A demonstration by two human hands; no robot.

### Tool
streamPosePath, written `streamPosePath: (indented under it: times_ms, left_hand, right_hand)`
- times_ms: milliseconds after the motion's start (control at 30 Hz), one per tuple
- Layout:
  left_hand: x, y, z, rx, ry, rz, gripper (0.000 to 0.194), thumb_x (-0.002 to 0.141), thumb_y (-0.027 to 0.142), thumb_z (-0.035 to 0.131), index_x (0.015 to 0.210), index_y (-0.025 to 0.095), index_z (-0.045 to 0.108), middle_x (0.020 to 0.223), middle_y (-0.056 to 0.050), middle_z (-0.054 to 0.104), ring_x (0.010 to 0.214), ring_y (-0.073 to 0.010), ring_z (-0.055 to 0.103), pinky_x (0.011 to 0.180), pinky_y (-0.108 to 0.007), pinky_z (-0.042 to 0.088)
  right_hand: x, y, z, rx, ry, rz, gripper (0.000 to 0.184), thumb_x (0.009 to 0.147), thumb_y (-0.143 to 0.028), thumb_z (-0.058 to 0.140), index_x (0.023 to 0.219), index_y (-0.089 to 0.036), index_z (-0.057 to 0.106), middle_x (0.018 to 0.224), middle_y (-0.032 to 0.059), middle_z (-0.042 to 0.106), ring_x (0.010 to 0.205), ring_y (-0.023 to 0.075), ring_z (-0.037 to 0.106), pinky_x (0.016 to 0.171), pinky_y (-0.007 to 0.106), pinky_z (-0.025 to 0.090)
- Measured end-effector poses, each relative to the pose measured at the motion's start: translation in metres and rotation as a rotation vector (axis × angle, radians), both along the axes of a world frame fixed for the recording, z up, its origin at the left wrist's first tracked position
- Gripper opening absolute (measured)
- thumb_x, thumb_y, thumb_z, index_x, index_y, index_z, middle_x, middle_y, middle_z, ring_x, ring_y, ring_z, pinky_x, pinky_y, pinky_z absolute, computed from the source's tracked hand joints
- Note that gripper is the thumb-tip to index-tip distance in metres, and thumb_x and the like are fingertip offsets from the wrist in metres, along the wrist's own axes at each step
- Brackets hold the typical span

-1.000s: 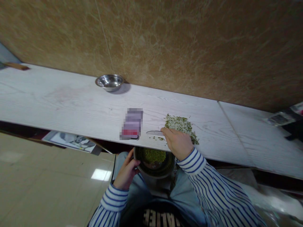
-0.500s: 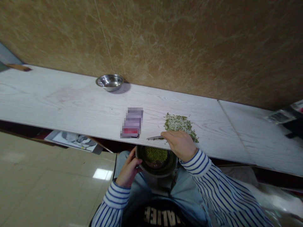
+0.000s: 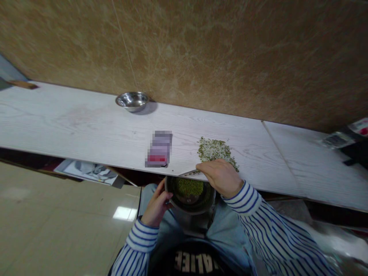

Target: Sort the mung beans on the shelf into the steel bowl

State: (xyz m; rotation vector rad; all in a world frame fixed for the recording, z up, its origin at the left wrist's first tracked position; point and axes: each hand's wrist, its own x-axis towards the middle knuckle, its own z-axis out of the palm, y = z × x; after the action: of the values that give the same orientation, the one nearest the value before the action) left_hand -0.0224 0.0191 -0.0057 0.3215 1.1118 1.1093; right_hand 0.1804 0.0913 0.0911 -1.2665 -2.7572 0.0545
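Observation:
My left hand point(image 3: 156, 207) is closed on the rim of a round metal bowl point(image 3: 191, 209), held in my lap just under the counter's front edge. Green beans, which look like mung beans point(image 3: 189, 187), lie inside it. My right hand point(image 3: 222, 176) grips a thin, pointed knife point(image 3: 186, 174), its handle hidden in my fingers. The blade points left at the counter edge, above the bowl, with a few small grains beside it. Behind my right hand spreads a patch of green beans mixed with white grains point(image 3: 214, 148), partly covered by the hand.
On the white wood-grain counter point(image 3: 86, 126), a phone point(image 3: 159, 148) with a blurred-out screen lies left of the grains. A shiny metal bowl point(image 3: 132, 101) stands against the marbled wall point(image 3: 184, 50). Dark items and plastic packaging point(image 3: 336, 140) are at the far right.
My right hand has shifted slightly, and the knife blade has come down toward me to the counter's edge. A few grains now show along it. My left hand and its bowl stay put.

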Motion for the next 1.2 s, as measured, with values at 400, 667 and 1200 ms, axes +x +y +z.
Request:
streamPosePath:
  times_ms: [400, 667, 1200]
  left_hand:
    - [-0.007, -0.005, -0.005, 0.033, 0.023, 0.006, 0.065, 0.065, 0.013, 0.057, 0.127, 0.026, 0.045, 0.100, -0.003, 0.063, 0.075, -0.0162, 0.059, 0.058, -0.028, 0.048]
    - [-0.006, -0.003, -0.004, 0.025, 0.035, -0.017, 0.067, 0.065, 0.013, 0.056, 0.129, 0.027, 0.043, 0.096, -0.001, 0.063, 0.077, -0.0169, 0.059, 0.060, -0.029, 0.048]
    - [0.017, 0.002, -0.002, -0.001, 0.000, -0.053, 0.062, 0.063, 0.011, 0.056, 0.124, 0.024, 0.048, 0.097, -0.002, 0.063, 0.069, -0.0135, 0.056, 0.056, -0.026, 0.046]
  right_hand:
    - [-0.026, 0.012, -0.004, 0.050, -0.036, 0.038, 0.023, 0.087, -0.017, 0.044, 0.106, -0.024, 0.055, 0.096, 0.0027, 0.067, 0.084, 0.0149, 0.059, 0.071, 0.028, 0.032]
    - [-0.007, 0.014, -0.008, 0.022, -0.007, 0.185, 0.023, 0.088, -0.014, 0.041, 0.103, -0.022, 0.056, 0.095, 0.0020, 0.067, 0.089, 0.0134, 0.058, 0.076, 0.027, 0.031]
    - [0.024, 0.000, -0.005, 0.094, 0.094, 0.099, 0.021, 0.088, -0.015, 0.043, 0.104, -0.021, 0.056, 0.099, 0.0026, 0.067, 0.087, 0.0129, 0.059, 0.076, 0.027, 0.034]
